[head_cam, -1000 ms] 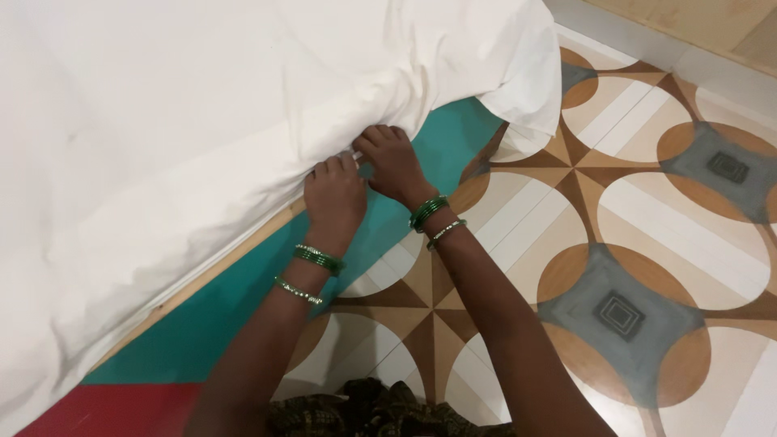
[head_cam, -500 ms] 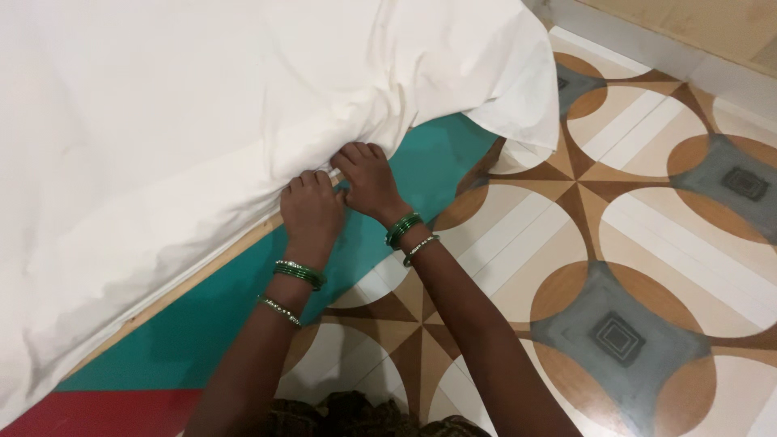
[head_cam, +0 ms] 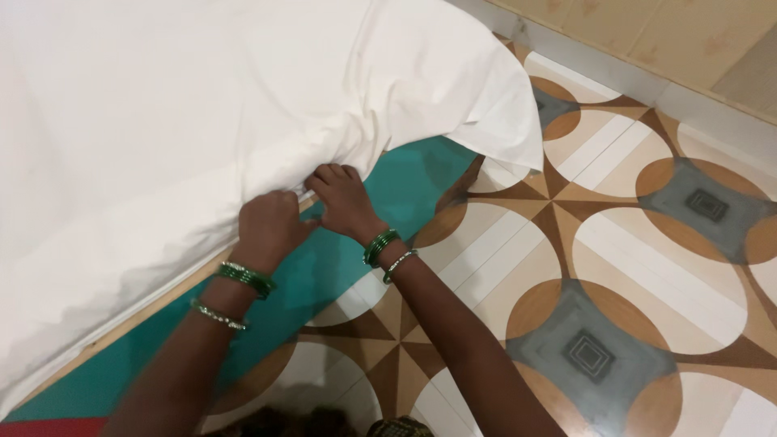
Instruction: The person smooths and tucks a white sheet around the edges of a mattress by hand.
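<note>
White bedsheet (head_cam: 162,121), creased and draped, is pinched at its edge by both hands (head_cam: 307,214) together.

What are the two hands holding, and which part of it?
Both the left hand and the right hand grip the white cloth bed sheet at its lower edge, where it meets the wooden strip above the teal bed side.
</note>
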